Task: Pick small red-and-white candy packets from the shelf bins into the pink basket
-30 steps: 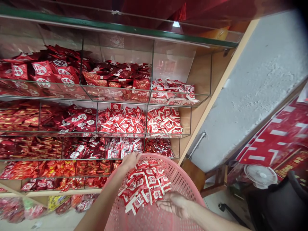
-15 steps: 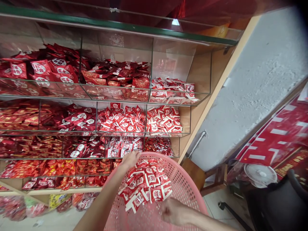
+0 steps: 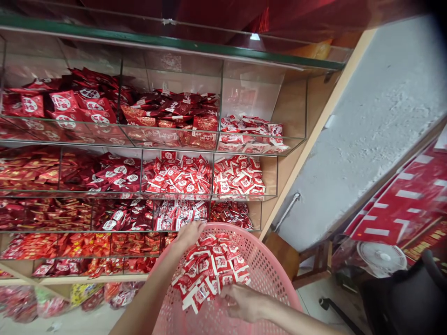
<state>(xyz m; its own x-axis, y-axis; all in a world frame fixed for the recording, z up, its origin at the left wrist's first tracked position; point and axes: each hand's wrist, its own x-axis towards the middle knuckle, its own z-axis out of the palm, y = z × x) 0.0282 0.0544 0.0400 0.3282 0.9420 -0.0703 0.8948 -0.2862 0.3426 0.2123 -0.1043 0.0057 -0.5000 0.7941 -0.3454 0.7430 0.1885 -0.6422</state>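
Note:
My left hand (image 3: pixel 189 234) grips the far rim of a pink perforated basket (image 3: pixel 268 274) and holds it up in front of the shelves. A heap of small red and white packets (image 3: pixel 211 272) lies in the basket. My right hand (image 3: pixel 240 300) is down in the basket at the near edge of the heap, fingers curled and pinching at the packets.
A glass-fronted display shelf (image 3: pixel 244 197) with several compartments of red sweet packets fills the left. A grey wall (image 3: pixel 366 135) stands to the right. Below it are a wooden stool (image 3: pixel 296 260), a small white fan (image 3: pixel 382 258) and red printed sheets (image 3: pixel 405 204).
My right hand has turned from palm-up and open beside the heap to a closed pinch pushed into the packets. The basket and my left hand have hardly moved.

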